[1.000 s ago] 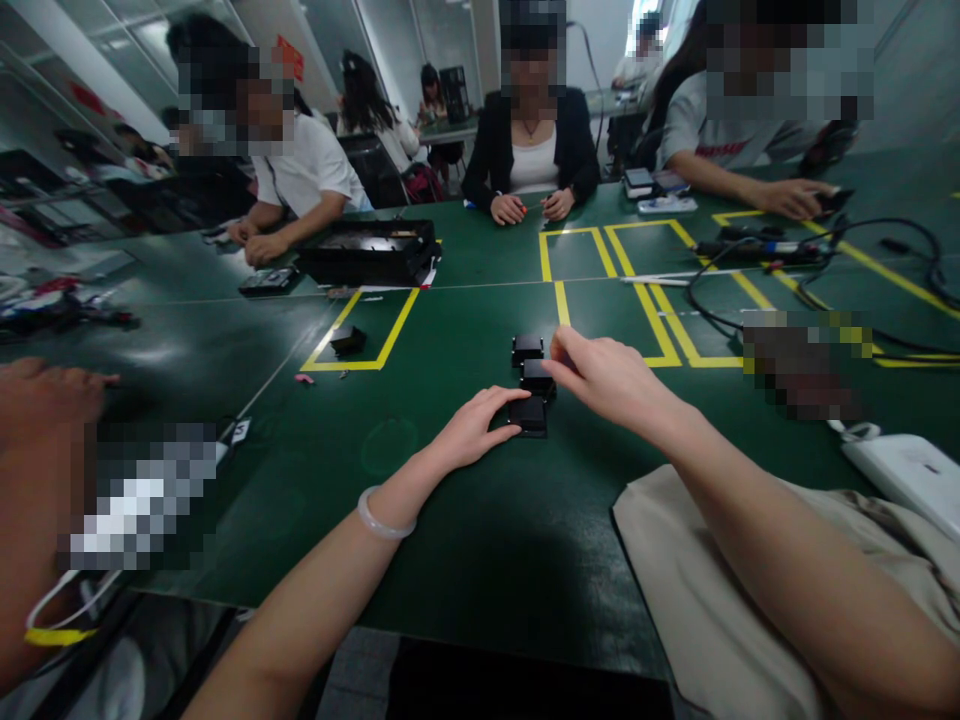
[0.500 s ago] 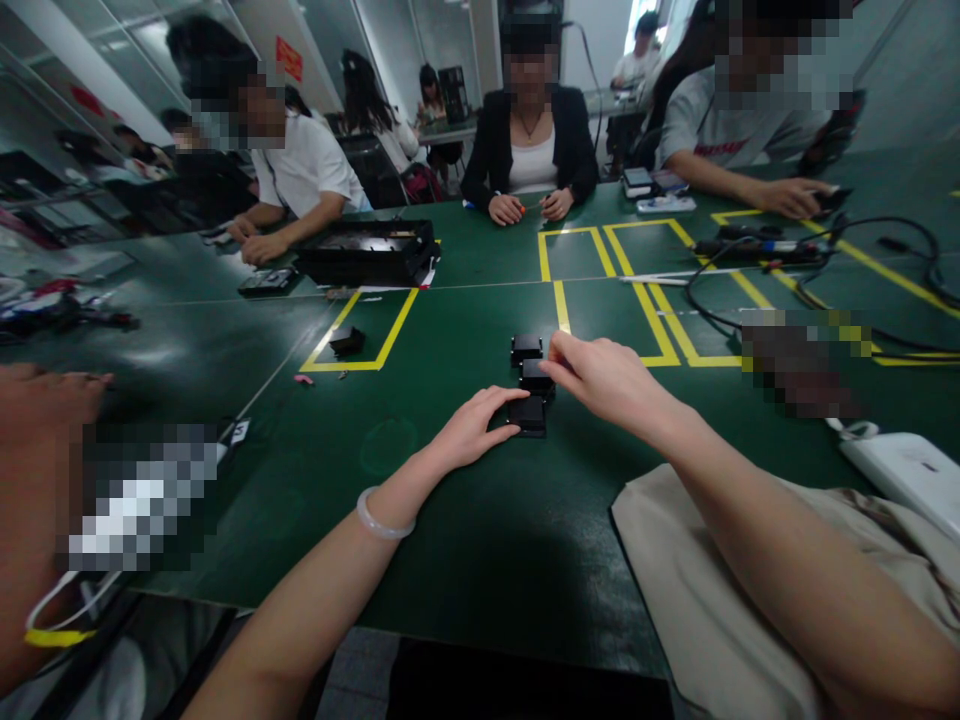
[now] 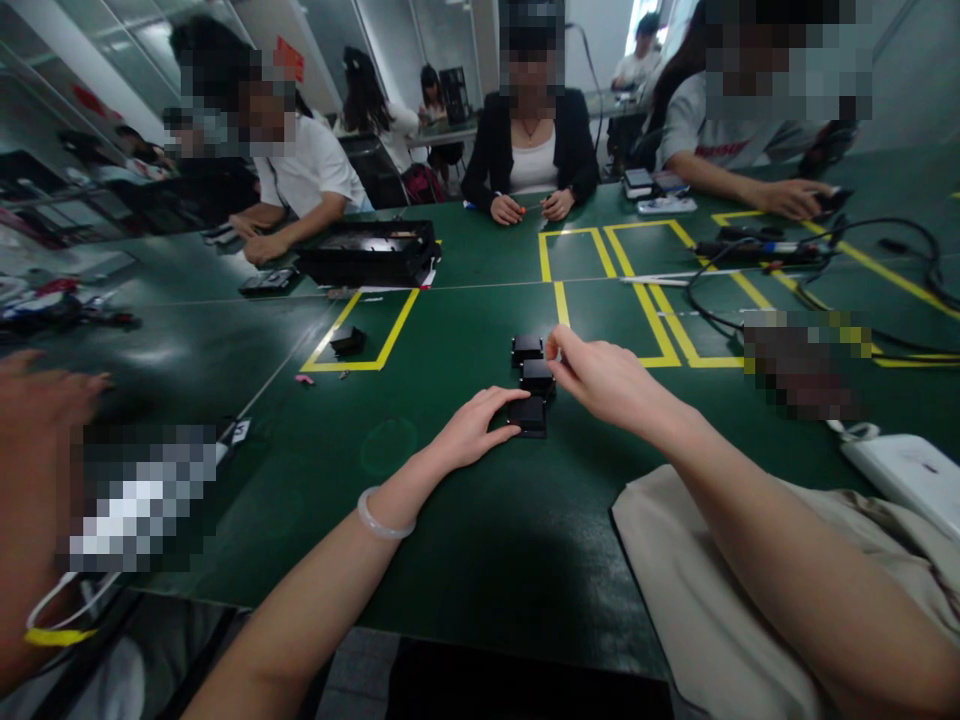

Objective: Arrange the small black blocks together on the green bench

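Three small black box-shaped parts stand in a short row on the green table (image 3: 465, 560): a far one (image 3: 526, 347), a middle one (image 3: 535, 376) and a near one (image 3: 532, 414). My left hand (image 3: 478, 422) has its thumb and fingers on the near part, gripping it from the left. At the right edge of the middle part is my right hand (image 3: 604, 375), its fingers curled into a pinch. Whatever lies between those fingertips, if anything, is hidden.
Yellow tape (image 3: 559, 305) marks rectangles across the table. A larger black housing (image 3: 367, 250) and another small black part (image 3: 347, 341) are at the left. Beige cloth (image 3: 660, 560) and a white device (image 3: 907, 470) lie at the right. Co-workers sit opposite; a neighbour's hand (image 3: 37, 410) is at the left.
My right hand has risen very slightly and its fingertips have shifted a little beside the middle part. My left hand stays on the near part.
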Action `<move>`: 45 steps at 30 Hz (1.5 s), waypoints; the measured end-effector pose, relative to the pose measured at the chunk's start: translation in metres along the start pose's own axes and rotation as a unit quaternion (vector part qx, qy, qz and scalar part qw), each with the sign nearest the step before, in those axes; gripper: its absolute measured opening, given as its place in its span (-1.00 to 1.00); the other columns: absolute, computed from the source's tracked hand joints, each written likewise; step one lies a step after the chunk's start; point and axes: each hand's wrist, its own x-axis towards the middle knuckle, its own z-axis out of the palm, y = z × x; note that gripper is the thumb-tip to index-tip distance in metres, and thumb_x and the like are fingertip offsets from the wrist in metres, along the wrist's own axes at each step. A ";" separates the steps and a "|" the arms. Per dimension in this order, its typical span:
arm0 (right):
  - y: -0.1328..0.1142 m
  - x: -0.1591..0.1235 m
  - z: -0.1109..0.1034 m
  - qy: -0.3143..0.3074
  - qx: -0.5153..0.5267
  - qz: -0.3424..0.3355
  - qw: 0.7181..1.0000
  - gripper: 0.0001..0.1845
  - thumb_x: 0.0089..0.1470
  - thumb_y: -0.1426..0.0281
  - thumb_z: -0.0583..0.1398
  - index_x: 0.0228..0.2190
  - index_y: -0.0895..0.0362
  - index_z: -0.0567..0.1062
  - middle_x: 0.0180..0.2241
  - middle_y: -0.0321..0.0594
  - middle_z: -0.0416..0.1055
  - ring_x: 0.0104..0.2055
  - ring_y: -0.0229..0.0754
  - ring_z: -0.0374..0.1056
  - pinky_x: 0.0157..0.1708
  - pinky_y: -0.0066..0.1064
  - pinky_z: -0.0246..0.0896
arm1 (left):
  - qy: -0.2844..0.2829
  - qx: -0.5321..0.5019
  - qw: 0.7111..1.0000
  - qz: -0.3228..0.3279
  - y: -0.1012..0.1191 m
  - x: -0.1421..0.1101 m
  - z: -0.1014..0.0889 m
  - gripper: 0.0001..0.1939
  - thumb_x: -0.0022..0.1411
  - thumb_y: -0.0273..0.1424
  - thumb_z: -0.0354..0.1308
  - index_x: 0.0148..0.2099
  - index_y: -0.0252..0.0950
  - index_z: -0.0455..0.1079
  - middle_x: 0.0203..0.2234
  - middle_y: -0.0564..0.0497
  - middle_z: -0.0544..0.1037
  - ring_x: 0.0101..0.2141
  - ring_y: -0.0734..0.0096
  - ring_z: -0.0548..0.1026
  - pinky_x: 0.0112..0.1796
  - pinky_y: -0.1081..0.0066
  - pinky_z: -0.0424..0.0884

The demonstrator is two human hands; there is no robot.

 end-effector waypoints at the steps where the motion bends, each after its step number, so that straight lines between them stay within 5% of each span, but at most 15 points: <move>1: 0.000 -0.001 -0.001 -0.001 0.009 -0.003 1.000 -0.78 0.22 0.29 -0.06 -0.14 0.07 0.25 -0.39 -0.21 0.47 -0.43 -0.16 0.33 -0.53 -0.42 -0.17 | 0.000 0.000 1.000 0.000 0.000 0.000 0.000 -0.53 0.26 -0.36 0.12 0.20 -0.12 0.18 -0.01 -0.05 0.40 -0.02 0.20 0.35 -0.02 0.23 0.29; 9: 0.000 -0.001 -0.002 0.002 0.007 -0.003 1.000 -0.77 0.23 0.23 -0.07 -0.25 0.07 0.30 -0.43 -0.23 0.44 -0.43 -0.16 0.32 -0.55 -0.42 -0.17 | 0.000 -0.002 1.000 -0.002 0.001 -0.001 -0.001 -0.53 0.27 -0.38 0.12 0.20 -0.12 0.18 0.01 -0.04 0.38 0.00 0.21 0.34 -0.01 0.24 0.29; 15: 0.000 -0.002 -0.004 -0.006 0.028 0.000 1.000 -0.76 0.20 0.30 -0.04 -0.11 0.07 0.25 -0.39 -0.23 0.45 -0.43 -0.16 0.31 -0.52 -0.41 -0.13 | 0.003 0.001 1.000 0.001 0.000 0.000 0.000 -0.53 0.26 -0.39 0.12 0.20 -0.12 0.18 0.00 -0.03 0.39 -0.01 0.22 0.34 -0.02 0.25 0.28; 21: 0.002 0.001 -0.001 -0.001 0.004 0.009 1.000 -0.75 0.22 0.19 -0.04 -0.28 0.06 0.32 -0.44 -0.24 0.43 -0.44 -0.17 0.30 -0.54 -0.42 -0.18 | 0.001 0.004 1.000 0.000 -0.002 0.000 0.001 -0.53 0.27 -0.37 0.12 0.21 -0.13 0.17 -0.02 -0.04 0.39 -0.02 0.21 0.35 -0.04 0.25 0.29; 40: 0.004 -0.001 0.001 0.012 0.022 -0.003 1.000 -0.80 0.18 0.31 0.00 -0.14 0.06 0.23 -0.41 -0.26 0.44 -0.43 -0.17 0.31 -0.55 -0.42 -0.18 | 0.003 0.004 1.000 0.002 -0.002 0.000 0.001 -0.53 0.27 -0.37 0.12 0.20 -0.13 0.18 -0.02 -0.05 0.40 -0.02 0.21 0.35 -0.03 0.25 0.29; 45: 0.003 0.000 0.001 0.013 0.011 0.007 1.000 -0.80 0.21 0.20 -0.02 -0.27 0.05 0.27 -0.43 -0.26 0.43 -0.42 -0.16 0.32 -0.55 -0.43 -0.18 | 0.003 -0.001 1.000 -0.002 -0.001 0.000 0.001 -0.53 0.27 -0.37 0.12 0.20 -0.13 0.18 -0.02 -0.05 0.39 -0.02 0.21 0.35 -0.03 0.24 0.29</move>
